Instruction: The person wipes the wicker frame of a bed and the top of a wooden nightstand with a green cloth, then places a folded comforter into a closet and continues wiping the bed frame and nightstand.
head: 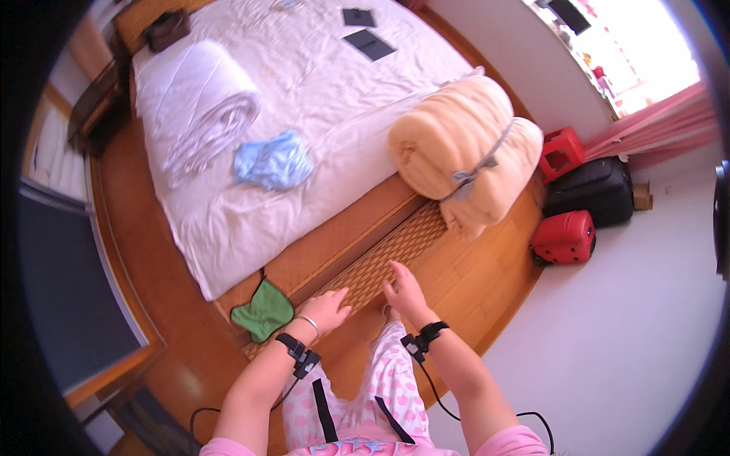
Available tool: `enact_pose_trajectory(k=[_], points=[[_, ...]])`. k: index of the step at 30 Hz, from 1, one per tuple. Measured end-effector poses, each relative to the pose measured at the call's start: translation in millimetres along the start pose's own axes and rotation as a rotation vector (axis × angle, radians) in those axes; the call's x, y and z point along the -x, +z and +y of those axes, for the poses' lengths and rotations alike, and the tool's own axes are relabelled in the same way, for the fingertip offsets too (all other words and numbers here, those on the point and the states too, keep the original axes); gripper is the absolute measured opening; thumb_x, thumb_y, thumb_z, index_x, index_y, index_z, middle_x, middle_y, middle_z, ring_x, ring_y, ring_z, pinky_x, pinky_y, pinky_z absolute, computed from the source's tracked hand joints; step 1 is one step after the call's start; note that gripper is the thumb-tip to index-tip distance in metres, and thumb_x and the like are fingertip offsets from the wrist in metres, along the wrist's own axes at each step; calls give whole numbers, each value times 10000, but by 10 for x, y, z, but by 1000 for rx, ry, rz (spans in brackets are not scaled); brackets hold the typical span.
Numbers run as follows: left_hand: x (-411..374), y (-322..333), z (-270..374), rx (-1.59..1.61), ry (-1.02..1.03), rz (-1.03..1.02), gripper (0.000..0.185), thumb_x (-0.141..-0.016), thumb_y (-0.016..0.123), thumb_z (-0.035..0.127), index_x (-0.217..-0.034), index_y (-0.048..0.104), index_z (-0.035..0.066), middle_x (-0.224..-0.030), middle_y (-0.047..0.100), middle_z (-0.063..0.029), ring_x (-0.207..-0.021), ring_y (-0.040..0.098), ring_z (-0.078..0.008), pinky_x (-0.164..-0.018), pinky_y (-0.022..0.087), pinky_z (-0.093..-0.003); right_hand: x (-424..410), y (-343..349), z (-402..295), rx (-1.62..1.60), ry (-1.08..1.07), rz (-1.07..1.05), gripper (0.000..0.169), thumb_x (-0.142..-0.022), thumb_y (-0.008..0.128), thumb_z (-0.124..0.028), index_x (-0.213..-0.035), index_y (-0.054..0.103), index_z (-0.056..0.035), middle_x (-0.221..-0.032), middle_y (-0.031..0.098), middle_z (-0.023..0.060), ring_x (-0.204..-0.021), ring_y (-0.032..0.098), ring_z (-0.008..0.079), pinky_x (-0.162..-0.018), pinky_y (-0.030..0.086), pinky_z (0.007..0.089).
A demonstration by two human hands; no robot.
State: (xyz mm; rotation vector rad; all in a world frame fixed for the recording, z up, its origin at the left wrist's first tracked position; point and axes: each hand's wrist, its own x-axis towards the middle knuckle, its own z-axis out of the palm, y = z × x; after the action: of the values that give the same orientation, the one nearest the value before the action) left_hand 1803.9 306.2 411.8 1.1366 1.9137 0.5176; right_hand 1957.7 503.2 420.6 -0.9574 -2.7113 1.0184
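My left hand hovers in front of the bed's foot, fingers apart, holding nothing. To its left a green cloth with a dark edge hangs over the bed's wooden ledge. My right hand is also empty with its fingers spread, over the wooden floor. Farther off, a rolled peach quilt tied with a grey ribbon rests at the bed's right corner. A crumpled light blue cloth lies on the white bed sheet, beside a folded white quilt.
Two dark flat items lie far back on the bed, a brown bag at its back left. Along the right wall stand a red plastic stool, a black suitcase and a red case. A glass-panelled door or cabinet is at left.
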Motion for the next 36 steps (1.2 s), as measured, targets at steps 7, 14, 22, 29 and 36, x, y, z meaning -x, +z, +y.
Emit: enact_pose_trajectory(k=[7,14,22,29,36], points=[[-1272,-254,1313,-19,107,46,530,-940,522,378,-1371,486,71,-1256,590,-232,-1098,598,-408,-939,491,-475,-1621,-1900,1299,-363,246,347,514,-923,601,-210,-1354,471,38,-1333,545,258,-1274,516,342,-1065,411,386],[-2598,-451,2514,87,53,73,493,-952,542,316,-1360,501,41,-1231,597,-232,-1095,597,-381,-933,492,-418,-3167,-3341,2395,195,18,227,352,-902,525,-91,-1249,558,-45,-1249,598,176,-1128,577,374,-922,485,435],[-3330,-434,3207,97,38,-3,479,-945,536,302,-1340,523,31,-1240,595,-228,-1118,586,-385,-956,480,-424,-4233,-3712,2980,796,-133,-238,174,-816,669,-165,-985,710,-174,-1138,637,54,-1139,587,239,-1015,417,420],[-3625,-442,3355,85,-9,60,465,-939,536,311,-1325,533,51,-1245,598,-216,-1101,595,-387,-940,491,-436,-4359,-3804,3020,746,-185,-453,219,-719,749,-355,-870,725,-198,-862,708,38,-882,673,250,-827,500,403],[-3135,-71,3176,233,-145,16,585,-926,566,313,-1414,425,25,-1256,589,-257,-1135,587,-397,-972,477,-431,-4046,-3931,2725,792,-170,-576,257,-776,649,-371,-889,765,-171,-860,725,57,-844,698,262,-728,539,407]])
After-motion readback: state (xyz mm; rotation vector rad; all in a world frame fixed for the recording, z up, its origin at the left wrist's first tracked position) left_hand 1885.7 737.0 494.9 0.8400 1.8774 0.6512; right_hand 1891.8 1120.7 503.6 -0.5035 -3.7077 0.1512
